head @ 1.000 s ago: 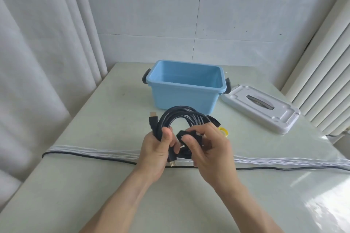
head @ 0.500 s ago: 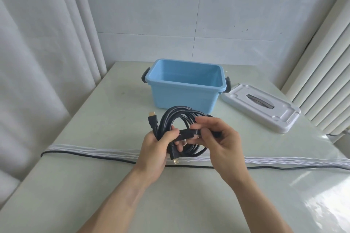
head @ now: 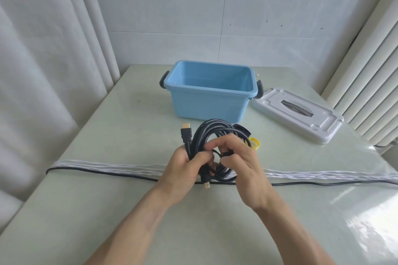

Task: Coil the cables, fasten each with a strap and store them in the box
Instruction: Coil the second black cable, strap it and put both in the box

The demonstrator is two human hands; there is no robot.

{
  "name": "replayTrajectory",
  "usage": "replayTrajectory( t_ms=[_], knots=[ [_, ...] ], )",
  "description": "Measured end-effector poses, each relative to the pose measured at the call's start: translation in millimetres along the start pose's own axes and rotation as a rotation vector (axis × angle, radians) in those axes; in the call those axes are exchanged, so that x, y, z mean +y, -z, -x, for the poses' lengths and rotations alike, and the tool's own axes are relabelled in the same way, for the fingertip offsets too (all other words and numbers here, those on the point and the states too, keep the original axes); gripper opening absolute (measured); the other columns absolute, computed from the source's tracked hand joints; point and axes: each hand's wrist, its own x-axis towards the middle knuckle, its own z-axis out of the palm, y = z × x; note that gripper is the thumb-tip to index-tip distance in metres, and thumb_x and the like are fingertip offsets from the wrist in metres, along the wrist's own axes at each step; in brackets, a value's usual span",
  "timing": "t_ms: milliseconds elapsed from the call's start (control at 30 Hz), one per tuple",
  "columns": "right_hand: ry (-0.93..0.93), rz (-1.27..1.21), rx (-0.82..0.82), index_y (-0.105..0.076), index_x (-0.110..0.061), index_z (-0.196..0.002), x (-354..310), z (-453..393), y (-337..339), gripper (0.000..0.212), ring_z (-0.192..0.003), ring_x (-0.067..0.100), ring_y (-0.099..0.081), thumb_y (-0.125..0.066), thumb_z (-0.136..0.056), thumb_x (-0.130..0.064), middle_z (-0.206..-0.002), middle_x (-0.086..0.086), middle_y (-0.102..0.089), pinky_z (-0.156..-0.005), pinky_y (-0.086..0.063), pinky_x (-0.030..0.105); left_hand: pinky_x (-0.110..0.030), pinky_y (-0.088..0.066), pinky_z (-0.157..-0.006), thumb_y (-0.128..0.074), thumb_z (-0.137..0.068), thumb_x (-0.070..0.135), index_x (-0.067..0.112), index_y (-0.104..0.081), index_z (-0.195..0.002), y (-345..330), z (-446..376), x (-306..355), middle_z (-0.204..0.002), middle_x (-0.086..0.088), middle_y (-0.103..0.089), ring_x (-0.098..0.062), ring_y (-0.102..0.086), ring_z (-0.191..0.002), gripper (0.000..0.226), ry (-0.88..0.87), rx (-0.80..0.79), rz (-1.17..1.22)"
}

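Observation:
A black HDMI cable coil [head: 217, 131] is held above the table in front of the open blue box [head: 210, 101]. My left hand [head: 183, 170] grips the coil's left side, with one gold-tipped plug [head: 186, 133] sticking up and another hanging below. My right hand [head: 241, 159] has its fingers curled through the coil, pinching a black strap that is mostly hidden between the fingers. A second black strap [head: 242, 131] and a yellow strap [head: 255, 143] lie on the table just behind the coil.
The box's white lid [head: 299, 114] lies to the right of the box. A white cable [head: 129, 166] and a thin black cable [head: 323, 183] stretch across the table [head: 107, 200] under my hands. Curtains hang at left and right.
My right hand has brought the black strap from stretched across the coil's front down into the coil's middle, fingers now curled inside the loop. The left hand keeps its grip.

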Motion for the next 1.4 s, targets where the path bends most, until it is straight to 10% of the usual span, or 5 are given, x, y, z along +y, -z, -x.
replayTrajectory(
  t_ms=[567,867,967,1167,1400],
  knots=[
    [-0.056,0.389,0.075,-0.069,-0.025,-0.069,-4.6,-3.4,18.7,0.019,-0.047,0.012,-0.023,-0.075,-0.087,-0.025,-0.044,-0.009,-0.026,-0.048,-0.022,0.02,-0.038,-0.045,-0.071,-0.062,-0.083,0.017,0.013,-0.058,-0.079,4.3,-2.8,-4.1,-0.068,-0.009,-0.059,-0.025,-0.056,-0.07,0.007,0.012,-0.034,0.066],
    [-0.134,0.264,0.02,-0.078,-0.023,-0.075,-10.0,-3.1,20.9,0.012,-0.057,0.036,-0.057,-0.076,-0.086,-0.024,-0.064,-0.002,-0.072,-0.051,-0.048,0.041,-0.037,-0.05,-0.073,-0.065,-0.084,0.028,0.018,-0.063,-0.078,2.7,-1.6,-6.2,-0.071,-0.011,-0.061,-0.024,-0.06,-0.072,0.011,-0.018,-0.051,0.051],
    [-0.135,0.253,0.077,-0.078,-0.019,-0.069,-15.1,-1.7,22.3,0.014,-0.038,0.009,-0.037,-0.08,-0.083,-0.02,-0.048,-0.011,-0.063,-0.04,-0.032,0.019,-0.039,-0.05,-0.076,-0.063,-0.087,0.031,0.015,-0.063,-0.08,4.7,-1.3,-4.7,-0.074,-0.011,-0.062,-0.024,-0.06,-0.076,0.017,-0.01,-0.086,0.031],
    [-0.129,0.376,0.34,-0.064,-0.022,-0.063,-4.9,-4.0,18.6,0.021,-0.043,0.01,-0.029,-0.075,-0.08,-0.015,-0.041,-0.007,-0.034,-0.046,-0.027,0.016,-0.036,-0.049,-0.07,-0.06,-0.089,0.025,0.012,-0.061,-0.093,2.8,-2.3,-7.9,-0.088,-0.007,-0.068,-0.021,-0.061,-0.075,0.013,0.016,-0.028,0.078],
    [-0.051,0.598,0.241,-0.059,-0.021,-0.07,4.4,-3.9,8.7,0.025,-0.048,0.012,-0.043,-0.075,-0.085,-0.034,-0.041,-0.009,-0.038,-0.053,-0.028,0.021,-0.054,-0.051,-0.096,-0.056,-0.096,0.019,-0.01,-0.059,-0.108,-5.6,0.1,-8.7,-0.103,-0.022,-0.067,-0.035,-0.064,-0.101,0.031,0.015,-0.128,0.113]
  ],
)
